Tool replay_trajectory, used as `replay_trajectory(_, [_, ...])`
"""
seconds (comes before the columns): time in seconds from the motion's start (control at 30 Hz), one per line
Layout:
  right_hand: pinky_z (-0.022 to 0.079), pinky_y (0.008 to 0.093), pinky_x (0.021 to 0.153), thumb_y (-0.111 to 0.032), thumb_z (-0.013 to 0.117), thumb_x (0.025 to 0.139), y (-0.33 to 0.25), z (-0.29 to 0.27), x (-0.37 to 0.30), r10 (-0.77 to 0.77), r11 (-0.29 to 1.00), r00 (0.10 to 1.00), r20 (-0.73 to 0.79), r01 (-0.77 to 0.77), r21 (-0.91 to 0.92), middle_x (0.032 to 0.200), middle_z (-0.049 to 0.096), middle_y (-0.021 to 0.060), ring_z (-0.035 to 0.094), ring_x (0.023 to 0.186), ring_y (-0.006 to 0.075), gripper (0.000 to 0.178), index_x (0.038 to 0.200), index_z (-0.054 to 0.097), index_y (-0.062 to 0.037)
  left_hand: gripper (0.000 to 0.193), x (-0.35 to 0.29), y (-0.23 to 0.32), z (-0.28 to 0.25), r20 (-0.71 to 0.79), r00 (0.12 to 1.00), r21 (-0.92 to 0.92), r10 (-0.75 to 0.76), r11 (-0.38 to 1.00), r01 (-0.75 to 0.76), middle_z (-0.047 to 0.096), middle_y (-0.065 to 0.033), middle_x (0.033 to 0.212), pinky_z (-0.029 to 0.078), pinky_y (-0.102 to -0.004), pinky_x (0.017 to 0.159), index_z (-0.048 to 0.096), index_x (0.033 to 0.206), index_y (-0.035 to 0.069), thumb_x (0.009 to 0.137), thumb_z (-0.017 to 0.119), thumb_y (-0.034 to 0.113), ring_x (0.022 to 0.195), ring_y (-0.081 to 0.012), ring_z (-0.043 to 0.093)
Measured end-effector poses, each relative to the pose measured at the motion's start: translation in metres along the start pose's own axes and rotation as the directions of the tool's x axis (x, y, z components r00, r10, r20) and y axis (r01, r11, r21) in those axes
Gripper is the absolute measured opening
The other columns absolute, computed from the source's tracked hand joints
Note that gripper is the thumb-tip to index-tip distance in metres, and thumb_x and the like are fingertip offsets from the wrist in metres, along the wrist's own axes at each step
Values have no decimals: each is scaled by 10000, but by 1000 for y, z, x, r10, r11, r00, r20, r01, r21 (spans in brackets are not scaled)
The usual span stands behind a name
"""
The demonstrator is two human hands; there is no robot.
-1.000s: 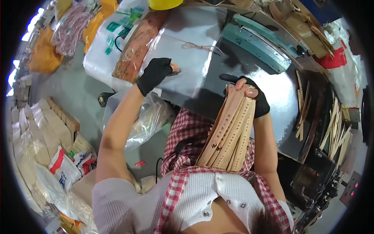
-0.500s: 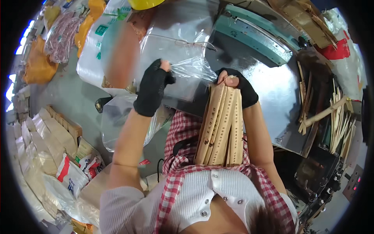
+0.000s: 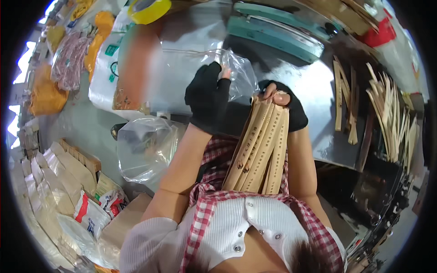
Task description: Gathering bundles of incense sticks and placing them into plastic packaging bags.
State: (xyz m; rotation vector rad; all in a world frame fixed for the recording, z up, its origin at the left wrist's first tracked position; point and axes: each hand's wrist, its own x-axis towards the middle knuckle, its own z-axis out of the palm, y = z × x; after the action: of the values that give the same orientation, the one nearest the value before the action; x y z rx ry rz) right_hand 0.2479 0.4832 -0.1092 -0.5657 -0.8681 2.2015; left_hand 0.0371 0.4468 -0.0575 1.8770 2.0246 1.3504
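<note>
My right hand, in a black fingerless glove, is wrapped round the top end of a bundle of long flat tan strips with rows of printed characters. The bundle stands tilted in front of my checked apron, its lower end at my lap. Closed at the fingertips, my left hand wears a matching glove and grips a clear plastic bag. The bag bulges, crumpled, between my two hands, just above the strips' top end. My left fingers are partly hidden by the glove.
A teal bar-shaped machine lies along the dark table's far side. Wooden sticks stand at the right. Yellow tape sits far left, near a blurred brown object. Another clear bag hangs by the table's left edge.
My left hand has moved right, closer to my right hand. The plastic, earlier stretched between the hands, now bulges loosely. My right hand still grips the strips.
</note>
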Motion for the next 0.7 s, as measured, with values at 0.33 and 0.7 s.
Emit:
replay_trajectory(0.33, [504, 310, 761, -231, 692, 808, -43, 7, -50, -260, 941, 958, 123, 280, -188, 895, 666, 110, 625, 827, 170, 258, 830, 633, 19, 196, 27, 20, 8, 106, 987, 219, 118, 966, -139, 650, -158, 769, 488, -388, 650, 665, 850, 47, 893, 571, 214, 732, -316, 629])
replay_trajectory(0.7, [548, 338, 787, -216, 628, 869, 8, 3, -25, -110, 932, 994, 5, 102, 348, 1215, 547, 169, 632, 866, 280, 749, 1480, 197, -193, 120, -43, 101, -8, 462, 704, -68, 539, 813, -578, 581, -58, 708, 471, -345, 569, 660, 938, 94, 854, 630, 175, 641, -226, 604])
